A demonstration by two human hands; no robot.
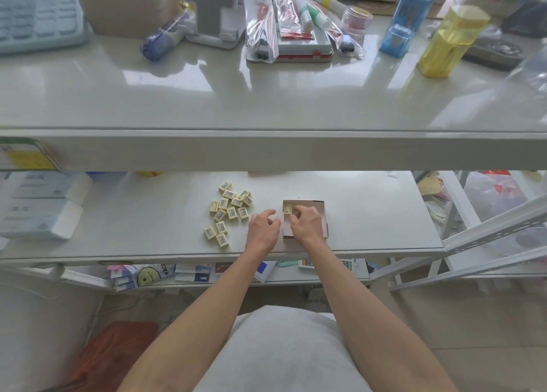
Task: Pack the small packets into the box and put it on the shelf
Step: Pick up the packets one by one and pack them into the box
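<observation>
A small open cardboard box (324, 214) sits on the lower white shelf. My right hand (305, 223) is inside it, fingertips pinching a pale yellow packet (288, 209) at the box's far left corner. Just left of the box, my left hand (263, 226) hovers with curled fingers that hold nothing. Several loose yellow packets with barcodes (229, 211) lie in a scattered pile further left on the same shelf.
The upper shelf (266, 95) juts out above, carrying a blue case (405, 22), a yellow case (450, 39), plastic-wrapped stationery (284, 27) and a calculator (35, 16). Blue-white packs (41, 205) sit at left on the lower shelf. Metal rack bars (488, 235) stand at right.
</observation>
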